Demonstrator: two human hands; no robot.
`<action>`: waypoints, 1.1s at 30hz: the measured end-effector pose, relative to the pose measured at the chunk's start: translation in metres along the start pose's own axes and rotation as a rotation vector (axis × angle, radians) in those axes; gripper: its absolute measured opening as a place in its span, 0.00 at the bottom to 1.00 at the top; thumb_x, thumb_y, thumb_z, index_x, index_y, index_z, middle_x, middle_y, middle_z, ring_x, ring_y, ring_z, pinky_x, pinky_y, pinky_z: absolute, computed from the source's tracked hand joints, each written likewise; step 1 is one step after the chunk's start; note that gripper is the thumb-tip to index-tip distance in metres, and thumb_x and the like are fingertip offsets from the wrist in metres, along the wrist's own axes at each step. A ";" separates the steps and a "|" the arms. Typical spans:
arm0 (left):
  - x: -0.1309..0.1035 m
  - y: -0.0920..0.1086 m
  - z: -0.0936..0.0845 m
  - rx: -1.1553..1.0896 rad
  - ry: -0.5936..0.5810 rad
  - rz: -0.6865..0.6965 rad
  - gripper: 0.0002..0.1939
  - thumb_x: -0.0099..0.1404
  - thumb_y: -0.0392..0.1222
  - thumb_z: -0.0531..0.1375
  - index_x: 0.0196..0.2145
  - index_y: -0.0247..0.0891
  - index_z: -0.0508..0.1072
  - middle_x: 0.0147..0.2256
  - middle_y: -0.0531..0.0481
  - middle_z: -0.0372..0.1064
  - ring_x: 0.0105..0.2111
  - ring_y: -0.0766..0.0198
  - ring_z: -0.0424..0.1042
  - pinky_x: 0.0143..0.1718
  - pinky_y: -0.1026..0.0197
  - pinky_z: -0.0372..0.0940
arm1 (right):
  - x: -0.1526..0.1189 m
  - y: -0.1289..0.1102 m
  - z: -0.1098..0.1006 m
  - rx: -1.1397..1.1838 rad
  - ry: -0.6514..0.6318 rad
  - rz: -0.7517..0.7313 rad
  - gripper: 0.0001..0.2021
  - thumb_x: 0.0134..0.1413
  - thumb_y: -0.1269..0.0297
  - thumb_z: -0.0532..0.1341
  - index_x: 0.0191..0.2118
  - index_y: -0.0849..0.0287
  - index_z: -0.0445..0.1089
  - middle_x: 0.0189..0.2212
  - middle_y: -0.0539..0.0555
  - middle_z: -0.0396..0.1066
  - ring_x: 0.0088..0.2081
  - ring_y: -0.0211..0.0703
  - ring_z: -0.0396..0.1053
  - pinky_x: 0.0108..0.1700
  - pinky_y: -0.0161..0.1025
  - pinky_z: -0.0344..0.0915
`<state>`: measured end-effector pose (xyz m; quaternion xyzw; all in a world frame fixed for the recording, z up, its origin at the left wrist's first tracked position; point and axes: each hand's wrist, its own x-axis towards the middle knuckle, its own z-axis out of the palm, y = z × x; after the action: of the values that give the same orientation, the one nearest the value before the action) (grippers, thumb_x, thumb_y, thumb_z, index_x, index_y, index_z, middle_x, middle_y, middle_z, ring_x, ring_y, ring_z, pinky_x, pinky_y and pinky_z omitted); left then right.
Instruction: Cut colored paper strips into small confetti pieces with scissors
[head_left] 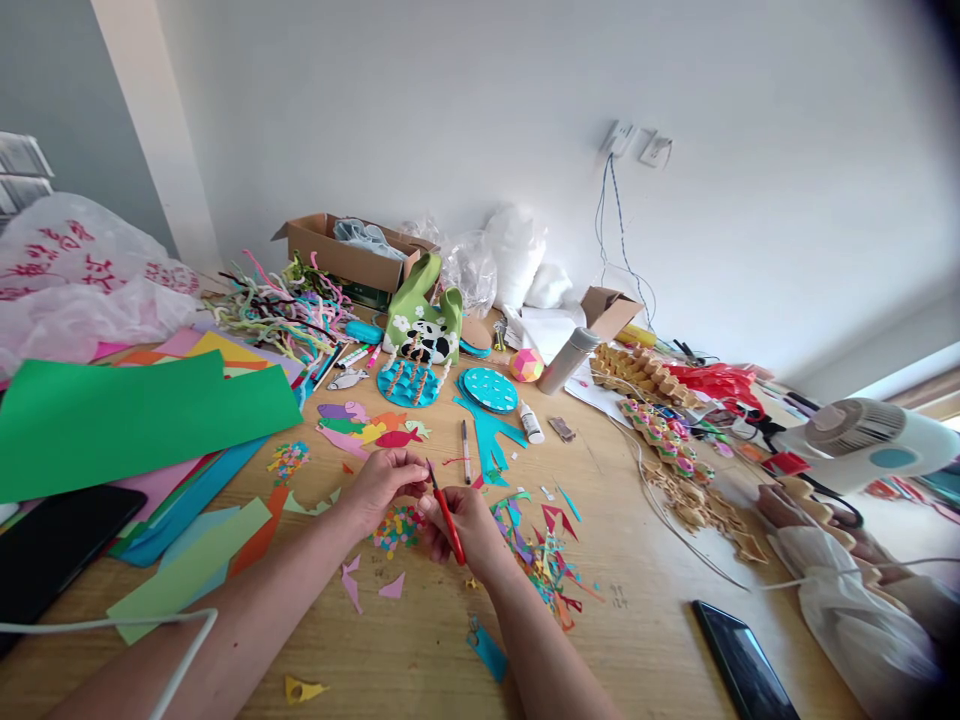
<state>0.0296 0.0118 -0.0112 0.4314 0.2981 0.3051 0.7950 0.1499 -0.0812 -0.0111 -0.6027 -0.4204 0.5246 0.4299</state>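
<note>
My right hand (465, 525) grips a pair of red-handled scissors (448, 525), the blades pointing up and away from me. Close by on the left, my left hand (388, 485) has its fingertips pinched beside the blades; whatever they hold is too small to make out. Below both hands lies a pile of small round paper dots (397, 530) in mixed colours. Colourful paper scraps (536, 555) are scattered to the right of my right hand. Just beyond my left hand lie several cut-out paper fish (397, 437).
Coloured paper sheets (142, 415) are stacked at left near a black phone (67, 550). Behind stand a green panda bag (424, 320), a cardboard box (345, 250) and a grey tumbler (568, 360). At right are another phone (742, 660), a white fan (870, 440) and a cable (675, 535).
</note>
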 end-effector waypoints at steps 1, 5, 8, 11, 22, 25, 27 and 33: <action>0.000 0.000 0.000 -0.002 0.000 -0.005 0.07 0.43 0.37 0.65 0.22 0.33 0.72 0.21 0.52 0.70 0.23 0.67 0.69 0.29 0.64 0.63 | 0.000 -0.001 0.000 -0.005 0.003 0.005 0.21 0.44 0.48 0.64 0.21 0.61 0.61 0.11 0.47 0.64 0.11 0.36 0.63 0.12 0.28 0.58; 0.001 0.001 -0.001 -0.016 -0.003 -0.017 0.07 0.43 0.37 0.66 0.22 0.33 0.73 0.22 0.51 0.70 0.23 0.67 0.69 0.29 0.64 0.63 | -0.001 -0.003 0.001 -0.005 0.008 0.030 0.21 0.42 0.47 0.65 0.21 0.61 0.60 0.11 0.47 0.64 0.11 0.36 0.63 0.11 0.28 0.56; 0.001 0.000 -0.002 -0.023 -0.005 -0.010 0.07 0.43 0.37 0.65 0.22 0.33 0.73 0.21 0.51 0.70 0.23 0.67 0.69 0.29 0.65 0.63 | -0.002 -0.002 0.001 0.007 0.006 0.033 0.21 0.42 0.47 0.65 0.21 0.61 0.60 0.11 0.47 0.65 0.11 0.36 0.63 0.11 0.28 0.57; 0.001 0.000 -0.002 -0.022 -0.009 -0.004 0.06 0.44 0.37 0.65 0.21 0.33 0.73 0.21 0.52 0.69 0.23 0.68 0.69 0.28 0.65 0.63 | -0.002 0.000 0.002 0.024 0.005 0.034 0.21 0.42 0.47 0.65 0.21 0.61 0.60 0.12 0.47 0.65 0.12 0.36 0.63 0.12 0.28 0.57; 0.002 0.000 -0.002 0.014 -0.015 -0.007 0.07 0.44 0.38 0.65 0.22 0.33 0.73 0.20 0.52 0.70 0.23 0.67 0.69 0.28 0.64 0.62 | -0.002 -0.004 0.001 0.011 -0.003 0.044 0.24 0.41 0.42 0.64 0.25 0.64 0.65 0.15 0.50 0.69 0.11 0.34 0.61 0.13 0.29 0.57; 0.003 0.000 -0.003 0.034 -0.028 -0.006 0.06 0.45 0.38 0.65 0.22 0.33 0.73 0.20 0.51 0.70 0.23 0.67 0.68 0.29 0.64 0.62 | -0.003 -0.004 0.001 0.003 -0.021 0.038 0.25 0.41 0.42 0.63 0.26 0.65 0.67 0.16 0.51 0.69 0.12 0.34 0.62 0.13 0.29 0.58; 0.003 -0.001 -0.004 0.046 -0.033 -0.007 0.06 0.45 0.38 0.65 0.22 0.34 0.74 0.20 0.51 0.70 0.23 0.67 0.68 0.29 0.64 0.62 | -0.003 -0.005 0.000 -0.003 -0.030 0.039 0.25 0.41 0.42 0.63 0.26 0.65 0.68 0.16 0.52 0.69 0.12 0.35 0.63 0.13 0.29 0.58; 0.002 0.003 -0.004 0.045 -0.061 -0.022 0.05 0.45 0.37 0.64 0.23 0.33 0.74 0.21 0.50 0.70 0.22 0.67 0.67 0.29 0.64 0.62 | -0.004 -0.007 -0.001 -0.004 -0.027 0.063 0.25 0.40 0.43 0.64 0.20 0.64 0.64 0.13 0.50 0.66 0.12 0.35 0.63 0.12 0.28 0.56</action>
<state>0.0270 0.0164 -0.0108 0.4552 0.2852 0.2764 0.7969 0.1499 -0.0834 -0.0033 -0.6093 -0.4080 0.5451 0.4063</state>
